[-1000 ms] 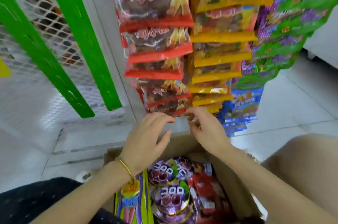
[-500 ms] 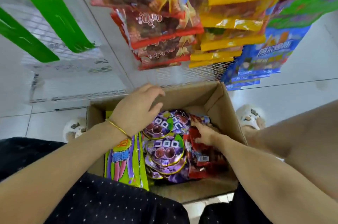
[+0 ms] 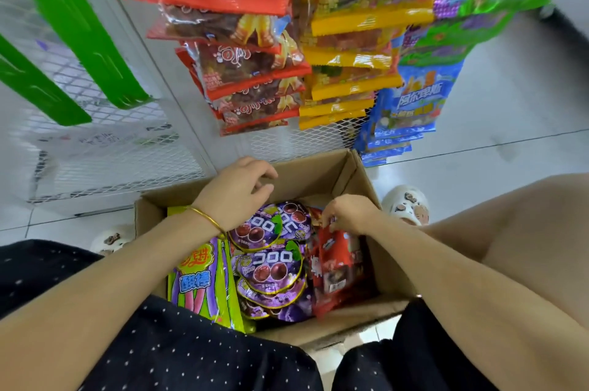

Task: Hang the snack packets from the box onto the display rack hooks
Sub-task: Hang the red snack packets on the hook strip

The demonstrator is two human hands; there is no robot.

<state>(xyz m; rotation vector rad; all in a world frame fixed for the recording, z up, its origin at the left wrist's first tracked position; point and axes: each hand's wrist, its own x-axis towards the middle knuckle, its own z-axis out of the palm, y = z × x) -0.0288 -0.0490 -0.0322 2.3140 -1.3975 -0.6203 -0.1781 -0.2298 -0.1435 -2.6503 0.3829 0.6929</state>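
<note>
My left hand hovers over the far side of the cardboard box, fingers loosely curled, holding nothing, gold bracelet on the wrist. My right hand is inside the box at the right, fingers and thumb pinching the top edge of a red packet; the packet stands among other red ones against the box's right wall. The box sits on the tiled floor between my knees. In its middle lie stacked purple grape gummy packets, and on the left a green-yellow packet.

Beyond the box stands the white mesh display rack. On it hang columns of red snack packets, yellow packets to their right, then blue packets low down and green-purple packets above, blurred. A white shoe shows just right of the box.
</note>
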